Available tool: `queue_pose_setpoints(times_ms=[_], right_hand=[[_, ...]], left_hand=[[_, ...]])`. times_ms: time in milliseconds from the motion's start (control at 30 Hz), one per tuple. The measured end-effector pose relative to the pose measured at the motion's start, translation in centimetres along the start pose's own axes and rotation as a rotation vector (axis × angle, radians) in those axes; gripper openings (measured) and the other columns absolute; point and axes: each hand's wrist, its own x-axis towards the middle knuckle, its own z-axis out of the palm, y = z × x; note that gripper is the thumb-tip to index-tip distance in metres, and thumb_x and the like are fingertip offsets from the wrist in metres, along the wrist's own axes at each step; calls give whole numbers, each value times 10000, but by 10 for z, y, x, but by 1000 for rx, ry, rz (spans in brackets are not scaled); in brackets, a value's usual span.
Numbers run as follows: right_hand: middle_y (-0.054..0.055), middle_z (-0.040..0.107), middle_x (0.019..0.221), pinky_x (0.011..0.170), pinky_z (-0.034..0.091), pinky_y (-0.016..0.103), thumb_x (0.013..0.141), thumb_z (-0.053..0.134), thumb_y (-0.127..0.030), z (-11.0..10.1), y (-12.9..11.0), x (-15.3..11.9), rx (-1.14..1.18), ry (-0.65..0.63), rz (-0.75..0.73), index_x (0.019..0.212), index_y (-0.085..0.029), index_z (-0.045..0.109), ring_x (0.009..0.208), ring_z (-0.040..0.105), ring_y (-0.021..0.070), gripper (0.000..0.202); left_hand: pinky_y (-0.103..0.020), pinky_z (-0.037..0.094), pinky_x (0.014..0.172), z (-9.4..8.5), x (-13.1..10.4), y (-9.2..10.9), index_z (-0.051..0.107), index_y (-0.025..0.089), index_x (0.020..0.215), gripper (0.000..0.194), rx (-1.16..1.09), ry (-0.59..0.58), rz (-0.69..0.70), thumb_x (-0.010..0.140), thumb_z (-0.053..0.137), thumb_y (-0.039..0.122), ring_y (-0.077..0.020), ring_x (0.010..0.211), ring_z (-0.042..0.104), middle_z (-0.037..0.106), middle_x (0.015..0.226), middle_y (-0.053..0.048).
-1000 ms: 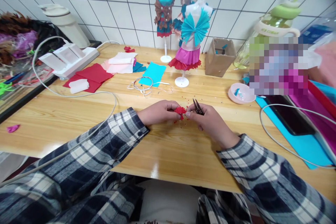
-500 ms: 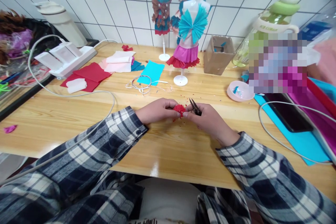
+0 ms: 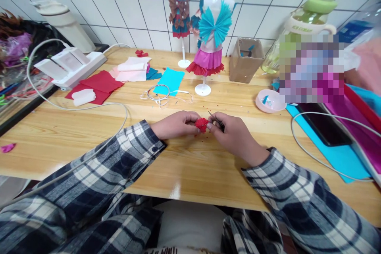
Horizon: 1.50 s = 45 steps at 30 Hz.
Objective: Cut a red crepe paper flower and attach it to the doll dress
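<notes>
1. Red pleated piece (image 3: 202, 124) is mid-frame, just above the wood tabletop (image 3: 190, 166). It was fan-like a second ago and now looks rounder, so I'd say the folds are being spread.
2. Left hand (image 3: 177, 124): thumb and fingers pinched together on its left edge.
3. Right hand (image 3: 239, 135): thumb and finger closed on the right edge, dark scissors (image 3: 220, 123) tucked in the same hand. The blades have tipped lower, so my guess is fingers, not blades, are shaping it. Can't tell if the blades are parted.
4. Just above: tiny red scraps, then a coiled wire (image 3: 158, 93) by a turquoise sheet (image 3: 170, 81).
5. Top centre: dressed mannequins, the front one (image 3: 214, 27) with a turquoise bow. Cardboard box (image 3: 244, 64) to its right, pink bowl (image 3: 263, 107) lower down.
6. Upper left: red sheets (image 3: 106, 83) near a white power strip (image 3: 85, 72).
</notes>
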Motion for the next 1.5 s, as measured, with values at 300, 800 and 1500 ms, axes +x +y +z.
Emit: queue_pose_setpoints(times_ms=[300,800,1500], right_hand=[[-45,486,575,535,301,230,780,548,-280,0,-3,1,141,-42,110,749,-186,583,531,399,96,105],[-54,446,565,504,290,233,726,611,-434,-1,0,3,406,-132,294,877,-161,636,517,389,95,313],[-63,427,573,473,282,221,713,646,-406,3,8,5,589,-180,338,807,-159,600,482,353,71,268]], left_hand=[[-266,424,707,6,1,6,619,130,816,226,-48,59,-69,752,646,345,-136,716,546,609,735,-6],[-283,452,757,0,0,-5,665,124,864,254,-77,84,-75,762,640,356,-163,783,590,662,822,-35],[-285,461,763,0,1,-9,657,125,849,254,-136,96,-89,752,666,360,-156,787,596,671,843,-42]])
